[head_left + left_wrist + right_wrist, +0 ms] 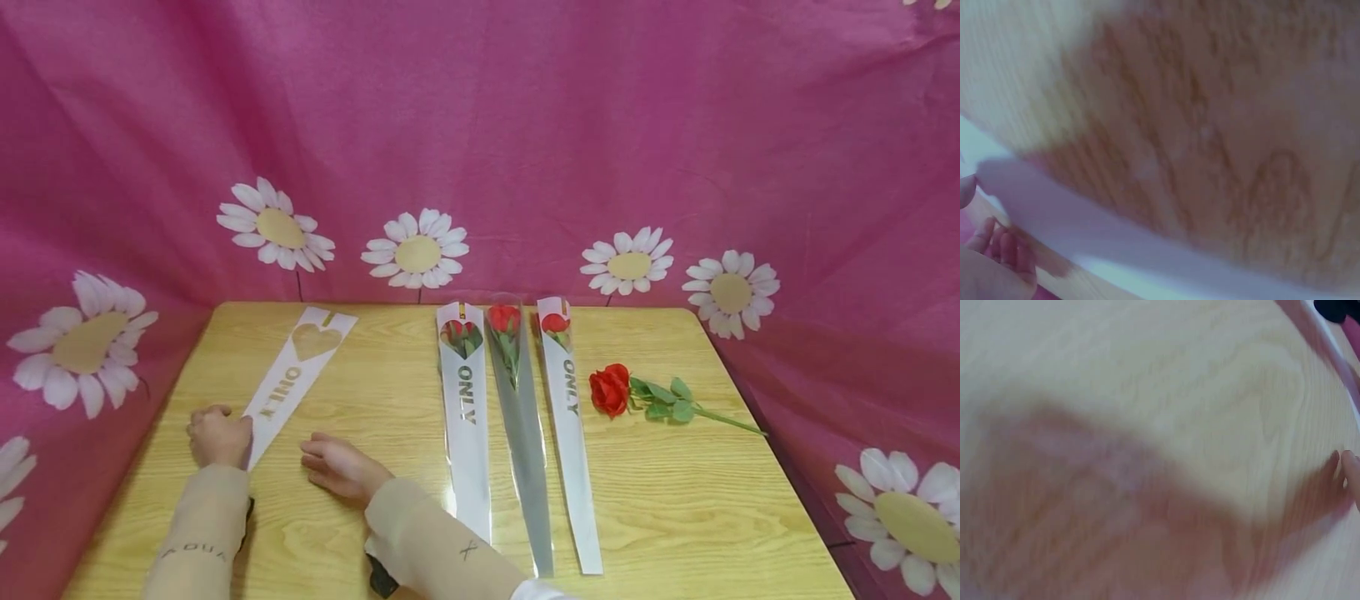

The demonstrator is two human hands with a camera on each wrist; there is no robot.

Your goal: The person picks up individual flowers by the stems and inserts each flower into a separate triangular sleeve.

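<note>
In the head view, an unfilled white flower sleeve (283, 385) with a heart-shaped window and "ONLY" lettering lies slanted at the left of the table. My left hand (219, 437) is at its left edge, thumb against the sleeve. The left wrist view has the white band of the sleeve (1085, 219) running between the thumb and curled fingers (1007, 250). To the right of the sleeve, my right hand (341, 467) hovers over the wood with loosely bent fingers and holds nothing. Only a fingertip (1352, 469) shows in the right wrist view.
Three sleeved roses lie side by side: a white sleeve (468, 442), a grey transparent one (525, 450) and another white one (576, 483). A loose red rose (610, 390) lies right of them. Pink daisy-print cloth (510, 150) hangs around the wooden table (675, 517).
</note>
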